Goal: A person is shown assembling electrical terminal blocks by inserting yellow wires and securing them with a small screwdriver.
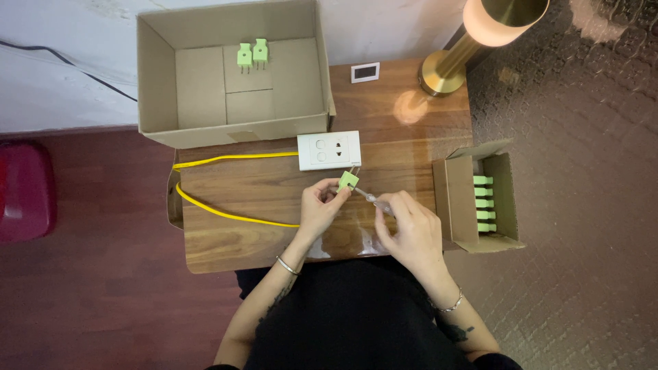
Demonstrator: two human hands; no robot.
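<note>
My left hand (319, 207) pinches a small light-green plug (348, 180) above the wooden table (233, 240), its metal prongs pointing up toward the white socket block (329, 151). My right hand (409, 229) grips a thin screwdriver (370, 199) with a clear handle, and its tip touches the plug. A yellow cable (226, 214) runs from the socket block in a loop across the table's left side.
A large open cardboard box (159, 89) at the back holds two green plugs (251, 55). A small open box (458, 199) on the right holds several more green plugs (484, 203). A brass lamp (449, 65) and a small white card (364, 72) stand at the back right. A red object (24, 192) lies on the floor left.
</note>
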